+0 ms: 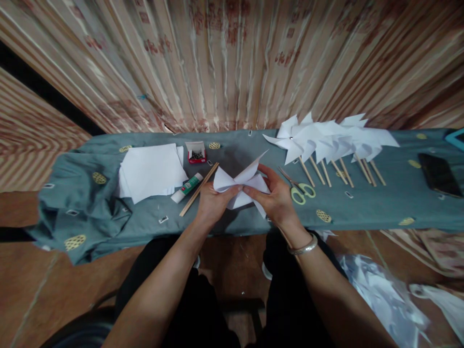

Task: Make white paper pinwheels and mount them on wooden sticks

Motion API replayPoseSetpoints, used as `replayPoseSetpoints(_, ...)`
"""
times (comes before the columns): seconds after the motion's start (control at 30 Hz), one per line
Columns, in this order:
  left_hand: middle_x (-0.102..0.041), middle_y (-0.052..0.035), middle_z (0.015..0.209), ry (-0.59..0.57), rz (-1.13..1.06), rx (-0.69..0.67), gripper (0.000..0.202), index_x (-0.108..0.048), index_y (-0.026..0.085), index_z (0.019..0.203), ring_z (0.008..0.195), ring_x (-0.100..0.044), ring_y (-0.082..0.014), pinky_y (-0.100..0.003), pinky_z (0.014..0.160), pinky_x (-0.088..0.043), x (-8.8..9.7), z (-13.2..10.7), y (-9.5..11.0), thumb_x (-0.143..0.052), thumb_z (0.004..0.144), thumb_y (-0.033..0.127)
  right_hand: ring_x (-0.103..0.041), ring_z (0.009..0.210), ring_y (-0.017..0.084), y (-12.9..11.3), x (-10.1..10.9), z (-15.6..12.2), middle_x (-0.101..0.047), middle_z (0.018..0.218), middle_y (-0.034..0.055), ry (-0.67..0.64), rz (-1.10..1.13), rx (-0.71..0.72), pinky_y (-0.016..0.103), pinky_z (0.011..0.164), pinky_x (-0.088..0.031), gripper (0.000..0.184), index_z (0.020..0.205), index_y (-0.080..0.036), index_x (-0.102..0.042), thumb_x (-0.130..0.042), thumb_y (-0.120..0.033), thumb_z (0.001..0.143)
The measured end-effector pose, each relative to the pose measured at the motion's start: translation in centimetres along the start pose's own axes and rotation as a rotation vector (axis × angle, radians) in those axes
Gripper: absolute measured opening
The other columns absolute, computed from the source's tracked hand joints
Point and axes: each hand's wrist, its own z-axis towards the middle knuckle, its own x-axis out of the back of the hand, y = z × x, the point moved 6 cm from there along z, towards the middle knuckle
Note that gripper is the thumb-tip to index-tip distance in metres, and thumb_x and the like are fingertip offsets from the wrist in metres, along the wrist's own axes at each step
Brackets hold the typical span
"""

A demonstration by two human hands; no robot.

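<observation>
Between my two hands is a white paper pinwheel [243,182], its points folded in toward the middle. My left hand [213,200] grips its left side, and my right hand [276,194] grips the right side. Both thumbs press near the centre, where the folded tips meet; whether a pin is there I cannot make out. Wooden sticks [199,189] and a glue tube [187,187] lie just left of my left hand. Scissors with pale green handles [302,191] rest close by my right hand.
A stack of white paper [152,171] and a small red box of pins [196,153] lie to the left. Several finished pinwheels on sticks [333,140] overlap at the back right. A dark phone [439,174] is farther right. Plastic bags [384,299] sit on the floor.
</observation>
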Motion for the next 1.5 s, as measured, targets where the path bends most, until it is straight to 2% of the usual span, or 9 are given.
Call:
replayPoseSetpoints(0.13,-0.066,-0.0018,0.058,0.009,0.038,-0.009,0.029,-0.068,0.013,0.062,0.056,-0.059,-0.0147,-0.024,0.053,-0.048,0.1,0.0,0.1,-0.084,0.056,0.036,-0.07,0.078,0.025,0.1,0.0,0.1,-0.072,0.088,0.0042,0.0,-0.005,0.008,0.04,0.072,-0.061,0.069,0.12,-0.023,-0.057,-0.082,-0.05,0.062)
replayPoseSetpoints(0.27,-0.066,-0.0019,0.058,-0.022,0.052,-0.027,0.028,-0.068,0.012,0.061,0.055,-0.058,-0.014,-0.024,0.051,-0.047,0.0,0.0,0.4,-0.082,0.058,0.036,-0.07,0.077,0.024,0.2,0.0,0.2,-0.072,0.088,0.0044,0.01,0.009,-0.014,0.041,0.073,-0.06,0.068,0.116,-0.022,-0.058,-0.083,-0.051,0.06)
replayPoseSetpoints(0.57,-0.074,-0.0043,0.068,-0.037,0.095,-0.067,0.019,-0.073,0.014,0.066,0.063,-0.066,-0.0193,-0.027,0.058,-0.053,-0.2,0.0,0.6,-0.078,0.063,0.033,-0.071,0.084,0.024,0.3,-0.1,0.3,-0.074,0.093,0.0047,0.002,0.016,-0.011,0.039,0.074,-0.06,0.064,0.113,-0.021,-0.058,-0.082,-0.048,0.061)
replayPoseSetpoints(0.73,-0.072,-0.0038,0.065,-0.026,0.105,-0.052,0.019,-0.072,0.015,0.065,0.063,-0.066,-0.0197,-0.027,0.056,-0.053,0.0,0.1,0.3,-0.079,0.061,0.032,-0.07,0.083,0.024,0.4,-0.2,0.4,-0.074,0.092,0.0045,-0.011,-0.007,-0.003,0.04,0.075,-0.059,0.06,0.113,-0.022,-0.058,-0.08,-0.047,0.063)
replayPoseSetpoints(0.9,-0.072,-0.0042,0.066,-0.005,0.111,-0.077,0.016,-0.071,0.015,0.065,0.064,-0.066,-0.0198,-0.028,0.059,-0.054,0.0,0.0,0.8,-0.078,0.061,0.029,-0.07,0.078,0.024,0.2,-0.2,0.3,-0.074,0.088,0.0048,0.013,0.008,0.001,0.039,0.071,-0.058,0.059,0.113,-0.02,-0.058,-0.08,-0.042,0.062)
replayPoseSetpoints(1.27,-0.071,-0.003,0.065,-0.054,0.065,-0.101,0.016,-0.071,0.016,0.067,0.064,-0.065,-0.0193,-0.028,0.059,-0.052,-0.4,-0.1,0.4,-0.077,0.06,0.029,-0.068,0.074,0.024,0.2,-0.1,0.2,-0.073,0.084,0.0037,0.014,-0.054,0.021,0.038,0.069,-0.057,0.051,0.108,-0.021,-0.06,-0.078,-0.038,0.064)
replayPoseSetpoints(1.5,-0.071,-0.0019,0.065,-0.105,0.012,-0.029,0.022,-0.073,0.013,0.068,0.062,-0.063,-0.0168,-0.026,0.059,-0.05,-0.6,-0.3,-0.3,-0.077,0.059,0.032,-0.069,0.074,0.024,0.4,0.1,0.0,-0.073,0.083,0.0047,0.05,-0.059,0.013,0.038,0.069,-0.057,0.051,0.108,-0.018,-0.061,-0.077,-0.035,0.063)
